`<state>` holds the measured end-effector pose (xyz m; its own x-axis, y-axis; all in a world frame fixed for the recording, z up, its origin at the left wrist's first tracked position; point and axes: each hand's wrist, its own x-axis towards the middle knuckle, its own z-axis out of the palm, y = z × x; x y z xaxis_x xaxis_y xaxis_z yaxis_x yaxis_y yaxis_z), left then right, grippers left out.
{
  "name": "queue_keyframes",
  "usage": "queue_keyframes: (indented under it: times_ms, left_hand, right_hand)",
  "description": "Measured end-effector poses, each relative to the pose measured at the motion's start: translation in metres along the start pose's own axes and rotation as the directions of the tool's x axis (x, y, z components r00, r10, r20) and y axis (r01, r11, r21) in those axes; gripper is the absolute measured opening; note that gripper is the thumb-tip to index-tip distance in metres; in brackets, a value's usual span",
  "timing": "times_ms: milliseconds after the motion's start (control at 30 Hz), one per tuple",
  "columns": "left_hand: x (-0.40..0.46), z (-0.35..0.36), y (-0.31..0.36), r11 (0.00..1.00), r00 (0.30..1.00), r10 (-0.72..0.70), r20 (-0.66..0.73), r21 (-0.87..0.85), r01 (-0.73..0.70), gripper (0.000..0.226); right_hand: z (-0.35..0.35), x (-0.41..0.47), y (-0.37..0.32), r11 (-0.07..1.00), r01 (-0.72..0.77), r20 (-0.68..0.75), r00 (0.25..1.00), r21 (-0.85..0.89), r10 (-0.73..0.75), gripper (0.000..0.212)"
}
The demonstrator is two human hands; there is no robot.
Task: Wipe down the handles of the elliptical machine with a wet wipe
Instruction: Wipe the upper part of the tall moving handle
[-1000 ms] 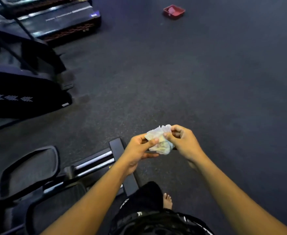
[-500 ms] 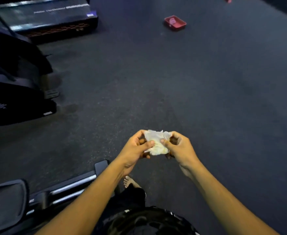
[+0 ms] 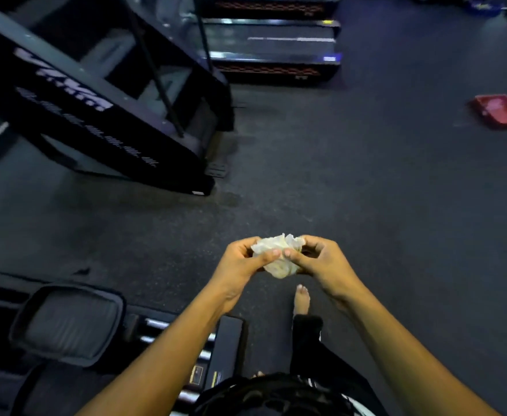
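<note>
A crumpled white wet wipe (image 3: 279,256) is bunched between both hands in front of me, above the dark floor. My left hand (image 3: 243,265) pinches its left side with thumb and fingers. My right hand (image 3: 321,262) grips its right side, the two thumbs almost touching over the wipe. The elliptical machine shows only its lower part at the bottom left: a black foot pedal (image 3: 66,322) and the rear rails with the end bar (image 3: 228,340). Its handles are out of view.
A black stair-climber machine (image 3: 102,115) stands at the upper left, with treadmills (image 3: 273,52) behind it. A red tray (image 3: 499,111) lies on the floor at the far right. My bare foot (image 3: 301,298) steps forward on the dark rubber floor (image 3: 366,190).
The view has swung left, bringing the stair-climber and the treadmills into the middle and the red tray to the right. Both hands have kept hold of the wipe and scrunched it tighter.
</note>
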<state>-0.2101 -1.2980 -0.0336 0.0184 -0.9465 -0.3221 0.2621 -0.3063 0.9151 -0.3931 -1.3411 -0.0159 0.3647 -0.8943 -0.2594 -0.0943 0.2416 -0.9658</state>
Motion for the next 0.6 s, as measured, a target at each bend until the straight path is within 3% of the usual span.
queue_keyframes:
  times_ms: [167, 300, 433, 600]
  left_hand:
    - [0.074, -0.038, 0.031, 0.999, 0.986, 0.034, -0.161, 0.032, -0.029, 0.023]
    - [0.118, -0.064, 0.066, 0.998, 0.946, 0.062, -0.318, 0.051, -0.048, 0.031]
    - [0.144, -0.103, 0.092, 0.994, 0.861, 0.083, -0.501, -0.016, -0.105, 0.02]
    - [0.156, -0.147, 0.116, 0.983, 0.773, 0.01, -0.634, -0.137, -0.125, 0.039]
  right_hand:
    - [0.006, 0.118, -0.016, 0.995, 0.062, 0.119, 0.992, -0.082, -0.052, 0.008]
    - [0.021, 0.201, -0.041, 0.994, 0.075, 0.247, 0.968, -0.081, -0.053, 0.009]
    - [0.062, 0.283, -0.073, 0.992, 0.086, 0.424, 0.905, -0.093, -0.039, 0.021]
    - [0.127, 0.347, -0.094, 0.987, 0.107, 0.592, 0.806, -0.12, -0.015, 0.026]
